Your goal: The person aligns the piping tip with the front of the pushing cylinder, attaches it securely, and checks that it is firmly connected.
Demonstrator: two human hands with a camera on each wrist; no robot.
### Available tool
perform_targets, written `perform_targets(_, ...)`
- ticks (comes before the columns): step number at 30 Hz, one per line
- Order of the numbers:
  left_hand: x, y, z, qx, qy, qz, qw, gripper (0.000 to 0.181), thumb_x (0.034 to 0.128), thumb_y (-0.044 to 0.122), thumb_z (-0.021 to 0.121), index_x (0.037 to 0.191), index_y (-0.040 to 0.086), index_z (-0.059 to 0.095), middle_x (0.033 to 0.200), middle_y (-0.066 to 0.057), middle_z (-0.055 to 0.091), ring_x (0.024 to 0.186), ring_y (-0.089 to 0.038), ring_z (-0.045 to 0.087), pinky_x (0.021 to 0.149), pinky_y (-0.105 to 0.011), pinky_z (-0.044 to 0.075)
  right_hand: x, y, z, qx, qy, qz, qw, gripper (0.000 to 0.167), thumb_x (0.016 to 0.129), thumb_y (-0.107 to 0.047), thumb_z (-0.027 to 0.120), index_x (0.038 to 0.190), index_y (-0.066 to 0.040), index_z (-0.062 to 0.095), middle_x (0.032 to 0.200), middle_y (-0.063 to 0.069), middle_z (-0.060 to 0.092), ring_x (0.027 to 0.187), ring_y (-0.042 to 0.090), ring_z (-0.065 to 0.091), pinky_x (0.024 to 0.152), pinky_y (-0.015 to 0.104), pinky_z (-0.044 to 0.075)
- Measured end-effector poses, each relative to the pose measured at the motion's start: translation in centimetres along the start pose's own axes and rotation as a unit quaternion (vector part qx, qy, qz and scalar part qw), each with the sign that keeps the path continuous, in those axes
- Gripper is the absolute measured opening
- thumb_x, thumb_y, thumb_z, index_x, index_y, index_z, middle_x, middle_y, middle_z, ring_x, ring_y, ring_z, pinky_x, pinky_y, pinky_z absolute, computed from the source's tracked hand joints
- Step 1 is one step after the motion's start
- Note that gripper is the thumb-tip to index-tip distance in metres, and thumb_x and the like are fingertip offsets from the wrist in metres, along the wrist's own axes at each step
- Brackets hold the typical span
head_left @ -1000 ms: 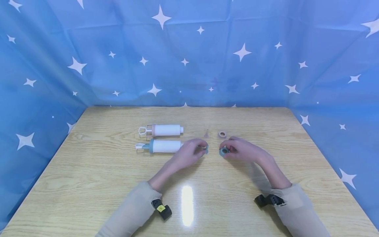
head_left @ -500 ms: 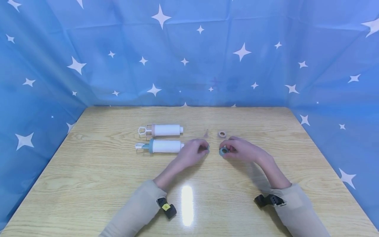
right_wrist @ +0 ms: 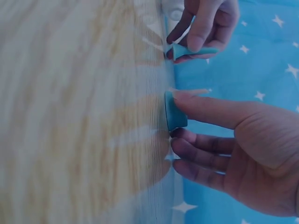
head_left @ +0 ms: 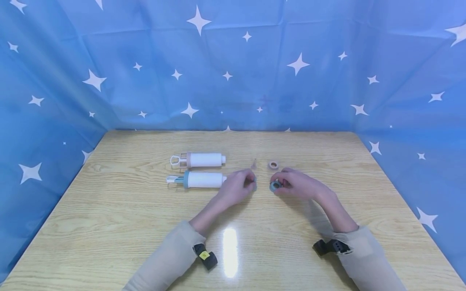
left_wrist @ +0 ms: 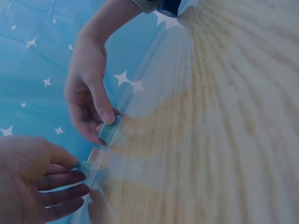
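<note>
My left hand [head_left: 234, 188] pinches a small teal cone-shaped nozzle [right_wrist: 205, 50] with a flared base. That base sits at the wooden tabletop, and in the head view my fingers cover most of the nozzle. To its right, my right hand [head_left: 300, 185] pinches a teal ring-shaped cap [head_left: 275, 185] between thumb and fingers, low at the table surface. A white cylinder with a teal collar and plunger handle [head_left: 204, 180], like a piping syringe, lies on its side; my left hand hides its tip end.
Behind it lies a matching syringe with a pink collar [head_left: 205, 159]. A pink nozzle [head_left: 253, 164] stands upright near the back, and a pink ring [head_left: 273, 165] lies right of it. A blue star-patterned cloth [head_left: 233, 81] hangs beyond the wooden table [head_left: 145, 234].
My left hand and forearm have shifted slightly to the right, with the fingers now covering more of the teal nozzle. The right hand keeps its place on the teal ring.
</note>
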State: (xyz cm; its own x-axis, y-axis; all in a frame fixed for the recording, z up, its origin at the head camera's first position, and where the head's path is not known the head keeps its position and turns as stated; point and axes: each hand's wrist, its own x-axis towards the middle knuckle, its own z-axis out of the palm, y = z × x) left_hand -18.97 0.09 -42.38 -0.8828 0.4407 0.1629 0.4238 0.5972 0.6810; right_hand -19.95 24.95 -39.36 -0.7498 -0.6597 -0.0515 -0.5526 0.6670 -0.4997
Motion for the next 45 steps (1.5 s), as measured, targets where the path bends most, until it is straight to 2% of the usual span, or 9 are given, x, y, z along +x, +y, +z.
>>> perform_targets(9, -0.7, 0.1, -0.6, -0.059, 0.015, 0.005, 0.9981, 0.009, 0.0927, 0.000, 0.064, 0.101, 0.003, 0.065, 0.100, -0.010, 0.071, 0.084, -0.018, 0.071, 0.069, -0.020, 0.055, 0.1, 0.0, -0.1, -0.004, -0.003, 0.002, 1.0000, 0.017, 0.095, -0.015, 0.071, 0.112, -0.010, 0.070, 0.081, -0.004, 0.052, 0.071, 0.012, 0.047, 0.065, 0.029, 0.041)
perform_targets(14, -1.0, 0.2, -0.8, -0.084, 0.019, 0.024, 0.9960, 0.011, 0.0952, -0.001, 0.062, 0.106, -0.002, 0.065, 0.101, -0.012, 0.071, 0.083, -0.020, 0.072, 0.068, -0.019, 0.056, 0.2, -0.4, -0.3, 0.000, -0.004, 0.005, 1.0000, 0.022, 0.096, -0.014, 0.070, 0.116, -0.006, 0.068, 0.082, -0.006, 0.057, 0.072, 0.010, 0.050, 0.065, 0.029, 0.045)
perform_targets(20, -1.2, 0.7, -1.3, -0.071, 0.028, 0.046, 0.9961, 0.016, 0.0967, 0.001, 0.063, 0.112, -0.002, 0.066, 0.102, -0.012, 0.073, 0.081, -0.016, 0.071, 0.070, -0.018, 0.055, 0.1, -1.1, -0.8, 0.013, 0.017, -0.003, 0.9998, 0.022, 0.097, -0.013, 0.069, 0.117, -0.007, 0.067, 0.089, -0.007, 0.064, 0.078, 0.009, 0.059, 0.069, 0.031, 0.052)
perform_targets(28, -2.0, 0.9, -1.9, -0.069, 0.049, 0.085, 0.9928, 0.012, 0.0978, 0.002, 0.062, 0.108, -0.003, 0.067, 0.098, -0.011, 0.072, 0.072, -0.010, 0.064, 0.065, -0.019, 0.053, -0.3, -2.7, -1.4, 0.018, 0.082, 0.000, 0.9965, 0.040, 0.096, -0.020, 0.071, 0.131, 0.000, 0.064, 0.112, 0.005, 0.071, 0.093, 0.015, 0.067, 0.080, 0.041, 0.057)
perform_targets(34, -2.7, 0.6, -2.6, -0.059, 0.069, 0.116, 0.9891, 0.010, 0.0976, 0.003, 0.063, 0.105, -0.002, 0.068, 0.088, -0.006, 0.070, 0.068, -0.009, 0.059, 0.062, -0.020, 0.051, -0.5, -3.6, -1.8, 0.002, 0.124, -0.019, 0.9921, 0.036, 0.096, -0.022, 0.072, 0.127, -0.005, 0.067, 0.103, -0.003, 0.069, 0.090, 0.012, 0.064, 0.079, 0.043, 0.056)
perform_targets(40, -3.4, 0.8, -3.1, -0.054, 0.053, 0.120, 0.9900, 0.014, 0.0993, 0.007, 0.063, 0.109, 0.001, 0.071, 0.084, 0.000, 0.063, 0.070, -0.008, 0.057, 0.063, -0.020, 0.051, -0.8, -4.5, -2.0, 0.011, 0.151, -0.031, 0.9880, 0.031, 0.097, -0.028, 0.071, 0.123, -0.013, 0.068, 0.099, -0.010, 0.068, 0.090, 0.008, 0.063, 0.081, 0.041, 0.056)
perform_targets(45, -3.9, 1.0, -3.3, -0.046, 0.047, 0.147, 0.9870, 0.017, 0.0995, 0.009, 0.064, 0.113, 0.003, 0.072, 0.088, 0.000, 0.064, 0.072, -0.008, 0.056, 0.062, -0.021, 0.050, -1.0, -5.2, -2.1, 0.014, 0.169, -0.049, 0.9843, 0.029, 0.096, -0.026, 0.071, 0.122, -0.015, 0.067, 0.099, -0.012, 0.068, 0.091, 0.006, 0.063, 0.080, 0.034, 0.055)
